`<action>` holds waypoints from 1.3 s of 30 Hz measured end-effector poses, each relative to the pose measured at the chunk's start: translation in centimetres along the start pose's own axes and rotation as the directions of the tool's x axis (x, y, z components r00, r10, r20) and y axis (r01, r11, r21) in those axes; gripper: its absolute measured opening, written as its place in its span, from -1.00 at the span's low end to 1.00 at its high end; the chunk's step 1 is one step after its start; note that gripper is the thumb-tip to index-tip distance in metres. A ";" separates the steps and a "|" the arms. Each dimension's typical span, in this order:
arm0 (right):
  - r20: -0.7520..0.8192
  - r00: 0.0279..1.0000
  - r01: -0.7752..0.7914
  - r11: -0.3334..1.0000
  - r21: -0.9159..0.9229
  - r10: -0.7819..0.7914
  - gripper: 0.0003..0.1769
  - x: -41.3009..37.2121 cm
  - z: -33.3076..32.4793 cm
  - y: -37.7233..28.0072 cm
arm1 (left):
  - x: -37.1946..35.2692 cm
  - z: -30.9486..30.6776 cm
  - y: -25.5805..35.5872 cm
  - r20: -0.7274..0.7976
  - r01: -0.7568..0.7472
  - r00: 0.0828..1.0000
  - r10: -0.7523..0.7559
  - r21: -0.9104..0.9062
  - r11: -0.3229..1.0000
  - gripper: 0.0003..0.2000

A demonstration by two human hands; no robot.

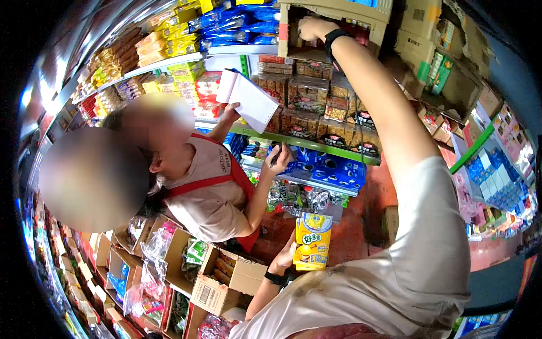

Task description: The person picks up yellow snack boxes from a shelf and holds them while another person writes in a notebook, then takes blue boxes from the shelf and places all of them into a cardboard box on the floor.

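My left hand (285, 253), with a black band at the wrist, holds a yellow box (312, 242) with printed pictures in front of my body. My right arm stretches up to an open cardboard box (334, 52) at the top of the shelf. There my right hand (318, 29), also with a black wristband, is at the box opening with its fingers curled. What they hold, if anything, is hidden. Dark reddish items (357, 33) show inside the box.
At left, a person in a red apron (243, 169) holds a notepad (248, 101) and a pen (275, 160). Shelves carry snack packs (307, 93) and blue packages (327, 168). Open cartons (217, 288) stand lower left; stacked cartons (415, 48) are at upper right.
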State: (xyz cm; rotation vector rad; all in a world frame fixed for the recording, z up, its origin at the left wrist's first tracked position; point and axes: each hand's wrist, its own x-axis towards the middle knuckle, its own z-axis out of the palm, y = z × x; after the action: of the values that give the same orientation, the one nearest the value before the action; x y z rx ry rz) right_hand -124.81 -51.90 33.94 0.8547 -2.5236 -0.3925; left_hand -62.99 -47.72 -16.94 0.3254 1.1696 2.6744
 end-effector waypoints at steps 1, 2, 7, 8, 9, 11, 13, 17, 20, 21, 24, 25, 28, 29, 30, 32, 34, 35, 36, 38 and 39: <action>-0.004 1.000 0.003 0.999 0.042 -0.003 -0.58 -0.5 -0.3 -0.5 | 0.0 0.9 0.7 -0.005 -0.016 1.000 0.016 -0.010 1.000 0.13; -0.006 1.000 0.007 0.997 0.083 -0.007 -0.55 -2.3 -1.4 -1.5 | 0.0 2.1 1.3 -0.011 -0.032 0.999 0.032 -0.021 0.999 0.13; -0.107 0.991 -0.085 0.996 0.012 0.085 -0.49 -5.8 -3.4 -2.2 | 0.8 2.8 1.3 0.006 -0.004 1.000 0.005 -0.111 0.994 0.07; -0.046 0.992 -0.118 0.990 0.079 0.122 -0.53 -5.3 -3.6 -2.2 | 0.9 2.8 1.2 0.010 -0.004 1.000 0.005 -0.108 0.994 0.07; -0.130 0.989 -0.067 0.997 0.047 0.073 -0.62 -7.0 -5.1 -2.8 | 1.2 3.2 1.7 0.009 -0.011 1.000 0.012 -0.089 0.996 0.08; -0.119 0.955 -0.247 0.949 0.199 0.273 -0.57 5.9 1.9 3.0 | 1.6 4.0 2.8 -0.010 -0.040 0.999 0.040 -0.015 0.999 0.14; 0.028 0.919 -0.380 0.868 0.320 0.393 -0.56 8.3 2.4 4.8 | 1.7 4.0 2.7 -0.036 -0.045 0.998 0.043 -0.046 0.998 0.17; -0.311 0.907 -0.098 0.861 0.499 0.284 -0.45 1.7 1.0 5.7 | 1.5 3.3 2.6 -0.034 -0.022 0.999 0.019 -0.069 0.997 0.18; -0.374 0.828 0.051 0.609 0.792 0.417 -0.33 -3.7 2.0 4.3 | 1.9 1.6 1.9 0.011 -0.014 1.000 0.014 -0.053 0.999 0.08; -0.367 0.833 0.042 0.614 0.789 0.414 -0.33 -6.3 1.3 3.7 | 2.4 1.5 1.6 -0.050 -0.023 0.999 0.016 -0.150 0.988 0.01; -0.557 0.751 0.095 0.776 0.623 0.355 -0.26 -13.2 -1.2 2.5 | 3.3 1.1 1.8 -0.108 0.005 0.994 -0.034 -0.264 0.965 -0.03; -0.616 0.718 0.108 0.823 0.557 0.323 -0.23 -15.4 -2.2 2.1 | 3.5 0.6 1.9 0.007 0.021 1.000 -0.020 -0.163 0.986 0.00; -0.580 0.761 0.088 0.840 0.536 0.291 -0.21 -22.2 -5.7 0.0 | 3.8 -0.6 1.4 0.109 0.032 0.994 -0.027 -0.044 0.998 0.06; -0.584 0.752 0.105 0.819 0.564 0.306 -0.21 -23.8 -6.0 -0.4 | 3.8 -0.9 1.0 0.088 0.043 0.995 -0.040 -0.027 0.999 0.06; -0.585 0.746 0.121 0.799 0.589 0.318 -0.22 -25.8 -6.6 -0.9 | 3.9 -1.4 0.5 0.093 0.042 0.995 -0.038 -0.041 0.998 0.06; -0.545 0.772 0.068 0.810 0.582 0.327 -0.27 -29.4 -8.4 -2.0 | 4.1 -2.0 -0.3 0.145 0.026 0.989 -0.016 -0.067 0.997 0.06; -0.477 0.781 0.332 0.380 0.863 0.403 -0.34 -31.3 -8.0 -1.6 | 3.6 -0.1 1.6 0.141 0.085 0.988 -0.071 -0.102 0.991 0.06; -0.365 0.824 0.295 0.222 0.929 0.433 -0.39 -32.4 -8.1 -1.5 | 3.6 -0.4 1.3 0.160 0.077 0.985 -0.063 -0.080 0.994 0.06; -0.362 0.822 0.285 0.233 0.930 0.440 -0.39 -33.7 -8.6 -1.4 | 3.7 -0.7 1.2 0.176 0.067 0.983 -0.057 -0.051 0.996 0.06; -0.289 0.860 0.285 0.074 0.956 0.421 -0.38 -35.8 -9.2 -1.8 | 3.4 -0.9 1.0 0.169 0.094 0.982 -0.084 -0.054 0.994 0.06; -0.241 0.877 0.252 0.028 0.967 0.415 -0.37 -36.6 -9.6 -1.8 | 3.2 -1.1 0.9 0.151 0.111 0.983 -0.101 -0.060 0.992 0.06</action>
State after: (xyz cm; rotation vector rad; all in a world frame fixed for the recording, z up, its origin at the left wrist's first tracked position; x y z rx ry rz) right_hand -93.20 -31.43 29.90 0.9769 -1.9420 1.7862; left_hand -66.41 -48.23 -16.58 0.4299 1.0199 2.5433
